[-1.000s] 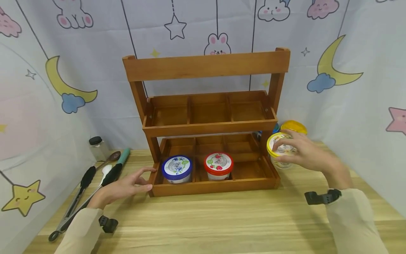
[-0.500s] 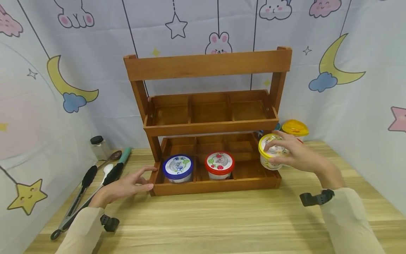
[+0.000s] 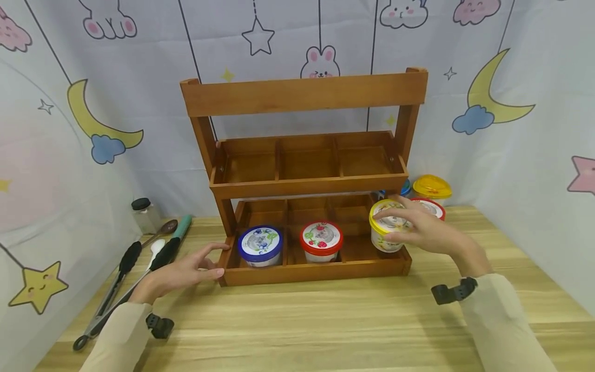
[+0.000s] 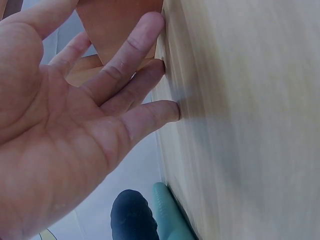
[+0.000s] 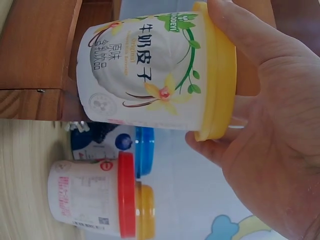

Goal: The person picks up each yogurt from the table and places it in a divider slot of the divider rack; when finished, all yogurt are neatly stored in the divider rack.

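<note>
In the head view, my right hand [image 3: 429,230] grips a white tub with a yellow lid [image 3: 385,242] by its rim, over the front right compartment of the brown wooden two-tier rack [image 3: 307,186]. The right wrist view shows the tub [image 5: 145,75] with a vanilla-flower label, thumb and fingers on opposite sides of its lid. My left hand [image 3: 181,274] touches the rack's lower left end, fingers spread and relaxed. A blue-lidded tub [image 3: 261,245] sits in the front left compartment. In the front middle one is a red-lidded tub [image 3: 322,238].
Right of the rack stand another red-lidded tub [image 3: 429,206], a container with a yellow lid [image 3: 432,185] and a blue-lidded one [image 3: 405,188], partly hidden. At left lie tongs [image 3: 127,258], other utensils and a spoon [image 3: 167,227], beside a black-capped jar [image 3: 145,216].
My right hand has carried the yellow-lidded tub leftward from beside the rack to over its front right compartment, uncovering the red-lidded tub behind. My left hand stays put.
</note>
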The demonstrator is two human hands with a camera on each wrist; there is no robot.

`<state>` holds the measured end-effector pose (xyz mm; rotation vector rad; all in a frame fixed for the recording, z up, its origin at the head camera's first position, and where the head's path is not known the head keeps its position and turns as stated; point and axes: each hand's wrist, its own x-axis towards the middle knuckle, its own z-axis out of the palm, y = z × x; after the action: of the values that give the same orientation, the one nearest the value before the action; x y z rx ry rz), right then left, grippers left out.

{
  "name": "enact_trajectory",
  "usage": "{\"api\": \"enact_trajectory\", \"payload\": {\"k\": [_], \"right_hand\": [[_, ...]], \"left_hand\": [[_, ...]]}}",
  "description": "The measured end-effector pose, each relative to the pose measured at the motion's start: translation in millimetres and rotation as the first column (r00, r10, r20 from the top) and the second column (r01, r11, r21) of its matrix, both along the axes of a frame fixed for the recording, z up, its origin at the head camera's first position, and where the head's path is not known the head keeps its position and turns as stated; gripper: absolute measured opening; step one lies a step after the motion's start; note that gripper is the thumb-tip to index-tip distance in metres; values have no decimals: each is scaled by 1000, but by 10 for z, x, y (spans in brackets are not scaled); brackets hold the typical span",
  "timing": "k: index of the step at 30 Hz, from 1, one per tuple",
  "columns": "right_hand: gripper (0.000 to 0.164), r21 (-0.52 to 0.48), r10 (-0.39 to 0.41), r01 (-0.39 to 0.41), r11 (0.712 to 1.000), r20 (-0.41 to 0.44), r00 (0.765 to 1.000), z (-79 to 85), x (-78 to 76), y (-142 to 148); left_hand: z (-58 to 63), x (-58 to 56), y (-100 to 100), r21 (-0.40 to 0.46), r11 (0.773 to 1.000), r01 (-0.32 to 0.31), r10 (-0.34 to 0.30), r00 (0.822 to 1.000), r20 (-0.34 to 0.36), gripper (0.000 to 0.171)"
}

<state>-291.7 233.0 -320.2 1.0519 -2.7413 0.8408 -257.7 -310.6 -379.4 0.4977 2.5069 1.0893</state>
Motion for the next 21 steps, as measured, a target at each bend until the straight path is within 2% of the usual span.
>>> {"api": "enact_trajectory", "payload": {"k": [9,14,21], "right_hand": [[26,-11,24,-24,1000,-20,1000,-29,-21,-73],[24,-15,39,-39,999,-25,999,-27,-14,-114],[25,-23,44,-44,999,24,999,-99,-45,-173]], "left_hand": [[4,-3,0,-5,1000,-1,1,1000,-1,68],[8,-4,9,-9,1000,-11,11,1000,0,69],[3,8,15,2,1000,-12,12,1000,11,69]]}}
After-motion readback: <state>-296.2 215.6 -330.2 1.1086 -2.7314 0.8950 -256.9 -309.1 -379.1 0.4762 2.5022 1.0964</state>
